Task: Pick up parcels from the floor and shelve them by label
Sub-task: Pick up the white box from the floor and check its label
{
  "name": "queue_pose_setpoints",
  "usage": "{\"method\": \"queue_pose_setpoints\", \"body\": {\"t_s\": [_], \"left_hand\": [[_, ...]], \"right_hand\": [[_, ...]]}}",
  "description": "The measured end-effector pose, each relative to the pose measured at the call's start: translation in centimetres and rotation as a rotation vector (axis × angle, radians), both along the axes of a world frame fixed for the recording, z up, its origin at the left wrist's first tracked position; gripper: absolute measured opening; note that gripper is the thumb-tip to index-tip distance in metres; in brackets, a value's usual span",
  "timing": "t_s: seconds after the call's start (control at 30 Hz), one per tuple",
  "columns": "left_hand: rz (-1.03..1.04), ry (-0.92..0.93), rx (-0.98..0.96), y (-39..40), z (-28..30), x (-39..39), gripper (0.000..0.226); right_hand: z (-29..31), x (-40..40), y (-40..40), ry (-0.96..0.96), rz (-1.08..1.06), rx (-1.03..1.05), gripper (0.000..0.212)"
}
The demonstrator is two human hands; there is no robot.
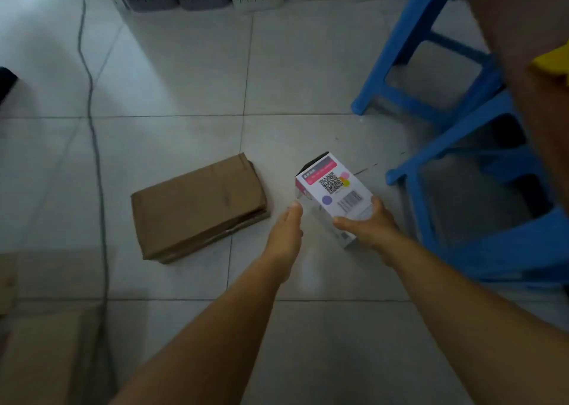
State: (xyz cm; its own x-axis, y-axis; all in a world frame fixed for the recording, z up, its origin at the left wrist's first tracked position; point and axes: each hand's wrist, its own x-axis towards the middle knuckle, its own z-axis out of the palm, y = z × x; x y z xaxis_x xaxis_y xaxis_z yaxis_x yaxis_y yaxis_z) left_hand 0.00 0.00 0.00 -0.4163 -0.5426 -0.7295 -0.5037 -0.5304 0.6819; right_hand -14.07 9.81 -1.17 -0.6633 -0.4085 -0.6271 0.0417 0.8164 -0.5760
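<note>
**Gripping the white box at centre right**

Running down the left of the frame is a cable [92, 146]. Left of centre, a brown parcel [198, 207] lies flat on the tile floor [184, 81]. My left hand [286, 235] is open, fingers straight, just beside the white box [334, 195]. My right hand [366, 226] clasps that box's near end. Blue stools [455, 121] stand at right.

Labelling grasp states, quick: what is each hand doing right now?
Left hand: open, fingers stretched toward the white box, holding nothing.
Right hand: closed on the near end of the white box.
</note>
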Motion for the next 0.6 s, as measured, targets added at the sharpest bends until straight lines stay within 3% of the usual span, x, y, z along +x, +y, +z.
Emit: {"method": "queue_pose_setpoints", "body": {"t_s": [0.1, 0.23, 0.43, 0.53, 0.6], "left_hand": [[-0.031, 0.007, 0.005, -1.2, -4.6, -0.6, 0.061], [-0.179, 0.004, -0.009, -3.4, -9.0, -0.9, 0.064], [-0.230, -0.020, -0.097, -6.0, -11.8, -1.7, 0.065], [-0.190, 0.024, -0.147, -7.2, -11.8, -1.8, 0.071], [-0.112, 0.065, -0.150, -8.3, -11.7, -1.8, 0.072]], "right_hand": [[-4.0, -1.2, -1.3, 0.257, 0.198, 0.214, 0.118], [-8.8, -2.8, -3.0, 0.494, 0.370, 0.288, 0.133], [-13.6, -4.2, -2.9, 0.478, 0.374, 0.346, 0.135], [-14.1, -4.4, -2.1, 0.532, 0.345, 0.174, 0.124], [-13.5, -4.8, -1.6, 0.442, 0.339, 0.015, 0.121]]}}
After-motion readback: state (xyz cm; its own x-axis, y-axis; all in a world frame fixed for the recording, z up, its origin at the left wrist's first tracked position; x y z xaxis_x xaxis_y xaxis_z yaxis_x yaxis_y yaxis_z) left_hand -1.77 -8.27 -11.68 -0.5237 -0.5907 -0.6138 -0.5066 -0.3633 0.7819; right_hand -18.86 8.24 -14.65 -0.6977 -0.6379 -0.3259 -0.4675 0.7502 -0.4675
